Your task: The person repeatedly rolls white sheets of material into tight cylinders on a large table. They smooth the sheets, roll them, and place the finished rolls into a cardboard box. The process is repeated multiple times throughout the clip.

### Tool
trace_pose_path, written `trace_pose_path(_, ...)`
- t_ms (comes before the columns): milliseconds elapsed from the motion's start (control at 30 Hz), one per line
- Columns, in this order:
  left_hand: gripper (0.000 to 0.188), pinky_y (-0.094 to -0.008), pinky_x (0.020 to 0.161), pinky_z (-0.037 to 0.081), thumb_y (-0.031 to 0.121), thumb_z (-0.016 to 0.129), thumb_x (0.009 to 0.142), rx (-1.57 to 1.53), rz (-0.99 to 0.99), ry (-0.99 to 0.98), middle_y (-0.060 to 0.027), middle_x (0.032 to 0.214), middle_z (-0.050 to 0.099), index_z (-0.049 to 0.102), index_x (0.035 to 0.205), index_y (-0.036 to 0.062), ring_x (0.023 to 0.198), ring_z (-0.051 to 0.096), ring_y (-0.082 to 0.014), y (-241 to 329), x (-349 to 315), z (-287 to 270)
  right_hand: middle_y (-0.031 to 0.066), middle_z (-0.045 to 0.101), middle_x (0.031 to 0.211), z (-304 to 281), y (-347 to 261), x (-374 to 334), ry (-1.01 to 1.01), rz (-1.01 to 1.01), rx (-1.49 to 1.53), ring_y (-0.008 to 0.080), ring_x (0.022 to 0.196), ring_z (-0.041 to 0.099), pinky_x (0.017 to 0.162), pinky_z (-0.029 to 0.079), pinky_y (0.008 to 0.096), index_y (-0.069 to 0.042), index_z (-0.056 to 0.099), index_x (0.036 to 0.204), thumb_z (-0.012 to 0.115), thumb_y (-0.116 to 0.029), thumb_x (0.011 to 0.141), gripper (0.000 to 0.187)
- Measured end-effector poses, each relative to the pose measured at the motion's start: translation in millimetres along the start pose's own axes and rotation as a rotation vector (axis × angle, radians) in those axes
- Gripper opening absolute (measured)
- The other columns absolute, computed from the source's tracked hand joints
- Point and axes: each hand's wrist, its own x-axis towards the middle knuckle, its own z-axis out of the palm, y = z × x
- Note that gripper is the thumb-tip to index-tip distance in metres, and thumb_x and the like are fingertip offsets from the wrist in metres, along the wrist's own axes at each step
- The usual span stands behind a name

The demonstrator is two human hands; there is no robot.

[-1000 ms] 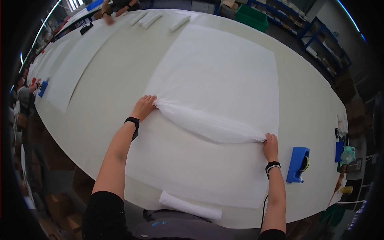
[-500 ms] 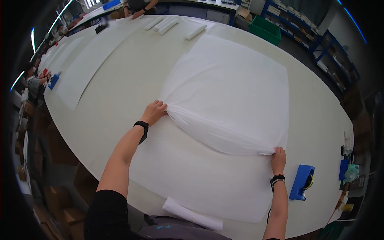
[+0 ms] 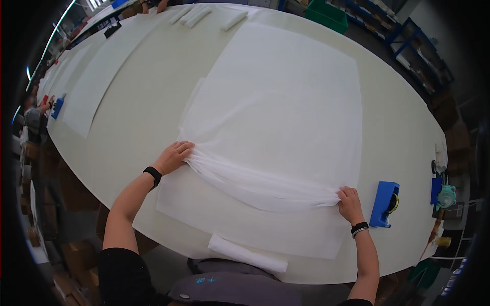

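A thin white sheet lies across the middle of the pale table, its near edge bunched into folds. My left hand pinches the bunched edge at its left end. At the right end, my right hand grips the same edge between thumb and fingers. The gathered part sags slightly between them. Beneath it, another flat white sheet spreads toward me. A white roll lies along the near table edge, just in front of my body.
To the right of my right hand stands a blue tape dispenser. Several white rolls lie at the far side. Long white sheets cover the left part. A green bin and blue shelving are beyond the table. Other people work at the far left.
Both hands have drawn the bunched edge toward me, the left hand also leftward. More of the sheet now lies flat on the far side. The view has tilted downward.
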Motion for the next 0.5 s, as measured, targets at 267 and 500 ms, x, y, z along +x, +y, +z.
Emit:
trace_pose_path(267,0.035,-0.0411,0.099,0.049,0.002,0.076,0.075,-0.069,-0.159,0.086,-0.0064,0.117,0.065,0.061,0.106,0.0067,0.113,0.060,-0.0294,16.2,-34.6,6.6,0.0041,0.059,0.082,17.7,-26.1,-24.9,0.056,0.158,-0.083,0.0265,0.079,0.060,0.084,0.042,0.0407,-0.012,0.060,0.124,0.066,0.000,0.081,0.045)
trace_pose_path(500,0.026,-0.0441,0.102,0.045,0.001,0.075,0.075,-0.136,-0.254,0.075,-0.0058,0.114,0.068,0.068,0.099,0.0063,0.110,0.060,-0.0298,24.6,-30.9,-7.5,0.0150,0.059,0.120,-13.8,-35.6,0.5,0.155,-0.063,-0.332,0.0279,0.116,0.058,0.103,0.040,0.0490,-0.006,0.064,0.118,0.064,0.004,0.078,0.041)
